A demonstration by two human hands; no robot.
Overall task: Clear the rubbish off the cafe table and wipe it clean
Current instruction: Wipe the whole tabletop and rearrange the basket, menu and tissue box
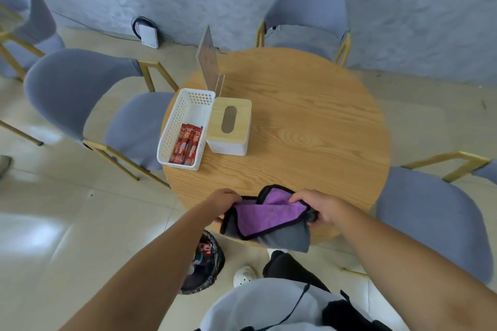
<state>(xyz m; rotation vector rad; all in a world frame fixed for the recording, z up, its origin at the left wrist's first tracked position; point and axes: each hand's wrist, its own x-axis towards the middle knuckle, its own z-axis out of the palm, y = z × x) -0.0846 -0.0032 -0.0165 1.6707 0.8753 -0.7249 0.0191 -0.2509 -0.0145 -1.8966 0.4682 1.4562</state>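
Both hands hold a cloth (pixel 271 219) at the near edge of the round wooden surface (pixel 309 121). Cloth is purple on one side, grey on the other, w/ black trim; it's folded over, part lying on the surface, part hanging off the near edge. Left hand (pixel 224 200) pinches the cloth's left end, fingers curled down over it. Right hand (pixel 320 207) grips the right end, thumb & fingers bunched round the fabric.

On the surface's left side: white basket (pixel 174 129), slotted walls, w/ red sachets (pixel 185 146) lying at its near end. Just beside it on the right, touching or nearly so, a white tissue box (pixel 228 148) w/ wooden lid and oval slot. Behind both, a clear sign stand (pixel 208 62) upright at the far-left edge. Rest of the top shows bare wood grain.

On the floor below the left forearm, near the surface's edge: a bin (pixel 212 258) w/ dark liner, some rubbish inside, partly hidden by the arm. Person's white shoe (pixel 243 275) and dark trouser leg beside it.

Grey-blue chairs w/ gold legs stand round the surface: one at left (pixel 80 94), one at far side (pixel 306 13), one at right (pixel 430 220). A small white box (pixel 149 36) w/ coiled black cable leans at the foot of the far wall.
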